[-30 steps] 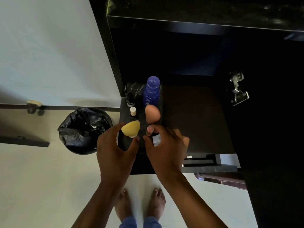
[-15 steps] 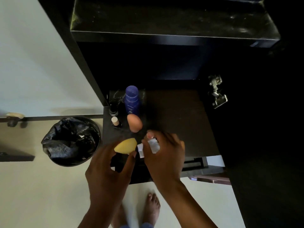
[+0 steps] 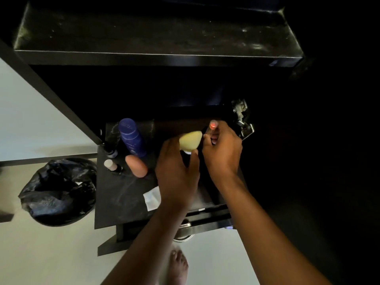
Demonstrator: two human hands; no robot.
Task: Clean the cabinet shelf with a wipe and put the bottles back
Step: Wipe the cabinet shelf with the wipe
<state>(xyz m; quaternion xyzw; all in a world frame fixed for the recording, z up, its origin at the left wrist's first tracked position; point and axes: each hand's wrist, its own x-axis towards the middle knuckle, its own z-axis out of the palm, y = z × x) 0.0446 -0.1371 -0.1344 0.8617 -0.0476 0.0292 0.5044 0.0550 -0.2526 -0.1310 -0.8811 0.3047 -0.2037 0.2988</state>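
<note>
Both your hands have travelled right and deeper into the cabinet since half a second ago: your left hand [image 3: 177, 171] has carried the yellow sponge [image 3: 190, 140] off the front of the shelf [image 3: 115, 194] toward the back right, and your right hand [image 3: 223, 150] now sits near the hinge [image 3: 241, 120], its fingers curled around a small pink-topped item [image 3: 213, 124] that is too hidden to name. The wipe [image 3: 152, 197] you were pinching now lies loose on the shelf, just under your left wrist. Your left fingers wrap the sponge from below. The blue bottle [image 3: 132, 137], the peach sponge [image 3: 136, 166], the small dark bottle [image 3: 110, 151] and the white-capped bottle [image 3: 112, 166] stand clustered at the left of the shelf, as before. Watch your left forearm: dragging it back could sweep the wipe off the front edge. The right corner is very dark, so you may set things down against the hinge or tip them.
</note>
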